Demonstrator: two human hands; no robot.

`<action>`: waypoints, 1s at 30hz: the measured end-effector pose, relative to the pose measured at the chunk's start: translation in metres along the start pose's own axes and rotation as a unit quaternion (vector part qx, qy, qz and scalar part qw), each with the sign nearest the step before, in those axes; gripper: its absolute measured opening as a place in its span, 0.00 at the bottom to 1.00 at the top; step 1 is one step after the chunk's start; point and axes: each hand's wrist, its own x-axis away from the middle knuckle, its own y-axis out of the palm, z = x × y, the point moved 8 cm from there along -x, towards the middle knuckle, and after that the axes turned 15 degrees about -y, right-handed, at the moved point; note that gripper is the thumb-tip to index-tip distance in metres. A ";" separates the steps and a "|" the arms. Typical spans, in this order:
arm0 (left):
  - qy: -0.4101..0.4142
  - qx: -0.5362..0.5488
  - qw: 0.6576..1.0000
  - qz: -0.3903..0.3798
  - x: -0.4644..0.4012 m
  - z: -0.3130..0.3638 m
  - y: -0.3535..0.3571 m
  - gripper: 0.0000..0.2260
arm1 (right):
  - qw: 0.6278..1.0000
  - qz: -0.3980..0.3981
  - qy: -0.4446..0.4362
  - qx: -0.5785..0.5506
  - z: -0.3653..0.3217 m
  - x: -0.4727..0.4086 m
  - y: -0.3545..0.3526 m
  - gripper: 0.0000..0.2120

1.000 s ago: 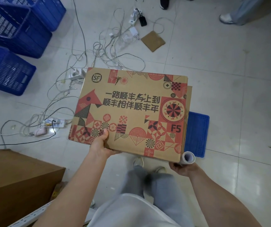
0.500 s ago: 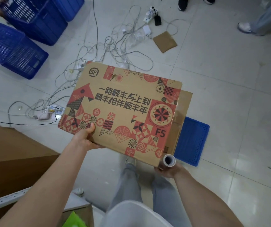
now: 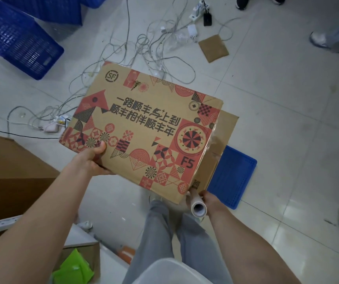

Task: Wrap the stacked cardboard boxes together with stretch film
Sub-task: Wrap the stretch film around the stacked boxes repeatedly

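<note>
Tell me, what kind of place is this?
Probably a packing or storeroom workspace: a printed shipping box being wrapped from a film roll, blue plastic crates on a tiled floor, loose charger cables.

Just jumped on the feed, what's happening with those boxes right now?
A person is wrapping stacked cardboard boxes in stretch film. The left hand grips the near edge of the printed top box, thumb on top. The right hand holds the film roll at the near right corner, and clear film already stretches up the stack's right side. The stack sits over a blue tray on the floor.
</note>
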 end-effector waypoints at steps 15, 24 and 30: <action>0.005 -0.018 1.000 -0.015 0.006 0.006 0.010 0.06 | 0.990 -0.100 0.054 0.078 0.012 -0.023 0.025 0.08; -0.001 -0.010 0.999 -0.036 0.003 0.005 0.009 0.06 | 0.989 -0.017 0.039 0.145 -0.007 -0.023 -0.003 0.06; 0.005 -0.018 0.999 -0.031 0.001 0.003 0.007 0.07 | 0.989 -0.047 0.017 0.143 -0.002 -0.031 -0.001 0.17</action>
